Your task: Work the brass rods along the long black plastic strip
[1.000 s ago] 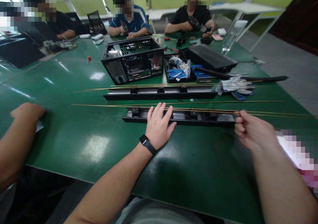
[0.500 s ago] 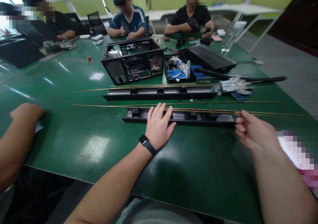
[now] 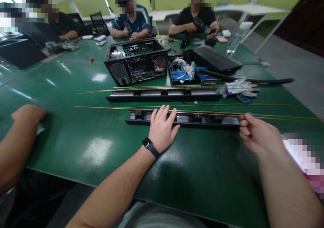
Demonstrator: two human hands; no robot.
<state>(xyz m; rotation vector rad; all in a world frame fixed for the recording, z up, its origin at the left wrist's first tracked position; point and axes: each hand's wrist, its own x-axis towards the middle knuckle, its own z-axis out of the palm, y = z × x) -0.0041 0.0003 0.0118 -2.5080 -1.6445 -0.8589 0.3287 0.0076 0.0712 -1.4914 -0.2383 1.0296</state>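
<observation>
My left hand (image 3: 162,128) lies over the near black channel rail (image 3: 210,124), its fingers stretched and spread across the rail and the thin rods. My right hand (image 3: 260,133) is closed in a pinch at the rail's right end, gripping a thin brass-coloured rod (image 3: 286,117). Several such rods run lengthwise along the rail and reach past both its ends. Dark blocks (image 3: 197,116) sit inside the channel; my left hand hides part of it. Behind lies a similar far rail (image 3: 162,98) with more thin rods along it.
An opened computer case (image 3: 136,64) stands beyond the rails, beside a tray of gloves (image 3: 183,71). More gloves (image 3: 240,88) and a black tube (image 3: 263,81) lie at right. A neighbour's hand (image 3: 30,113) rests at left. Co-workers (image 3: 134,19) sit across the green table (image 3: 71,133).
Both hands keep nearly the same positions. The whole view has shifted very slightly, and the person across at right has the power drill tilted a little differently.
</observation>
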